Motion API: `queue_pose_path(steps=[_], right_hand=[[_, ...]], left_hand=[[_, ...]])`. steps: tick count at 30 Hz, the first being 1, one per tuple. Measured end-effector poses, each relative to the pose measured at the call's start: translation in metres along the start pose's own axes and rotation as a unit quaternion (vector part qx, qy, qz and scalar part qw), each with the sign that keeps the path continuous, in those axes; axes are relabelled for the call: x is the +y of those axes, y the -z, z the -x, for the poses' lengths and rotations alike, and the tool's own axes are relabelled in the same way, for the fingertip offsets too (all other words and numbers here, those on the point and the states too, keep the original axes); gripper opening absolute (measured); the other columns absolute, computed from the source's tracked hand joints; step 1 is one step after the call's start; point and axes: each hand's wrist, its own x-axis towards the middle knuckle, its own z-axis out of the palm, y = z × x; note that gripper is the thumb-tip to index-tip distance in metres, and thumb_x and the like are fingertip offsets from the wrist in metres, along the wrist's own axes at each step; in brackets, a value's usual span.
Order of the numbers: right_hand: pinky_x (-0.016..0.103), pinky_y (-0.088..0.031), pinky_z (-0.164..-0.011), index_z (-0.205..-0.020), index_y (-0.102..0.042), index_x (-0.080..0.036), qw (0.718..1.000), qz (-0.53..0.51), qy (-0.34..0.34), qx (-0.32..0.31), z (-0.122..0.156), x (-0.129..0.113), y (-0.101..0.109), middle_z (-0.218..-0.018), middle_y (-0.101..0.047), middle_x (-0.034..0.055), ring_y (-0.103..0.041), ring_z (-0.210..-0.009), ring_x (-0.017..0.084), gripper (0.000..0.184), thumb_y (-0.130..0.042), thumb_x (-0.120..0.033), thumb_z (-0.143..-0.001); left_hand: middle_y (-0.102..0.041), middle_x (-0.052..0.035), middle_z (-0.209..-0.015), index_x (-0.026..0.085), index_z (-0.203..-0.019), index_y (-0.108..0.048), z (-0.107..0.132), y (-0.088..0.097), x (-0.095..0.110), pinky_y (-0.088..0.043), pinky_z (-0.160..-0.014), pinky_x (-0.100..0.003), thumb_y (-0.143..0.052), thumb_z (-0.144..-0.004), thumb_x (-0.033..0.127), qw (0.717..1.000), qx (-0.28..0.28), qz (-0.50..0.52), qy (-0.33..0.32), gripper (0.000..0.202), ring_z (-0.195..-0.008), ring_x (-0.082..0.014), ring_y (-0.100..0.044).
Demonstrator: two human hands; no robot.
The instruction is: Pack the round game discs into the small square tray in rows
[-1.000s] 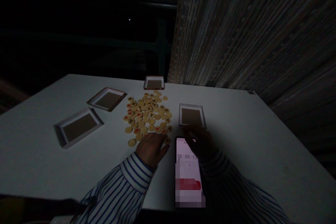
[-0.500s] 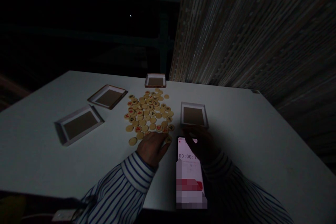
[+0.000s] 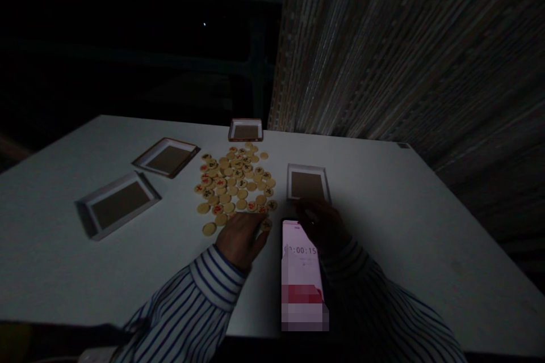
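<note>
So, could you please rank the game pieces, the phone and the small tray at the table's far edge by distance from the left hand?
1. The game pieces: just ahead of the left hand, fingertips at the pile's near edge.
2. The phone: close on its right.
3. The small tray: beyond the pile, at the far edge.

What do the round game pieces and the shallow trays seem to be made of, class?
Round pieces: likely pale wood or plastic, smooth and matte, with red or black painted marks. Trays: probably cardboard, with white rims around flat brown bottoms. The dim light leaves both uncertain.
</note>
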Motion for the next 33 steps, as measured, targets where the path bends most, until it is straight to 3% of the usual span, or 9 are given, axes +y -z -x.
queue_pose_path(steps=[11, 23, 33], right_hand=[[0.033, -0.053, -0.072, -0.087, -0.066, -0.018, 1.000, 0.003, 0.007, -0.004, 0.000, -0.003, 0.000, -0.085, -0.070, 0.0077, -0.065, -0.080, 0.018, 0.017, -0.050, -0.017, -0.082], [0.033, -0.053, -0.073, -0.086, -0.065, -0.017, 1.000, 0.002, 0.009, 0.021, 0.001, 0.002, -0.001, -0.084, -0.069, 0.0080, -0.064, -0.079, 0.017, 0.015, -0.052, -0.016, -0.080], [0.033, -0.053, -0.072, -0.087, -0.064, -0.019, 0.999, -0.003, 0.020, 0.034, 0.001, 0.003, -0.002, -0.084, -0.069, 0.0065, -0.065, -0.079, 0.017, 0.014, -0.052, -0.016, -0.080]], left_hand=[[-0.066, -0.0103, -0.089, 0.013, -0.110, -0.057, -0.002, 0.002, 0.000, -0.052, -0.070, -0.035, -0.055, -0.078, 0.020, 0.999, 0.044, 0.001, -0.016, 0.034, -0.081, -0.0216, -0.059], [-0.064, -0.0095, -0.086, 0.013, -0.097, -0.063, -0.002, 0.002, 0.000, -0.051, -0.069, -0.035, -0.056, -0.076, 0.021, 0.998, 0.056, 0.018, -0.003, 0.023, -0.079, -0.0207, -0.058], [-0.066, -0.0091, -0.089, 0.015, -0.096, -0.060, -0.008, 0.011, 0.005, -0.051, -0.074, -0.037, -0.060, -0.074, 0.023, 0.995, 0.089, 0.037, 0.013, 0.023, -0.084, -0.0207, -0.060]])
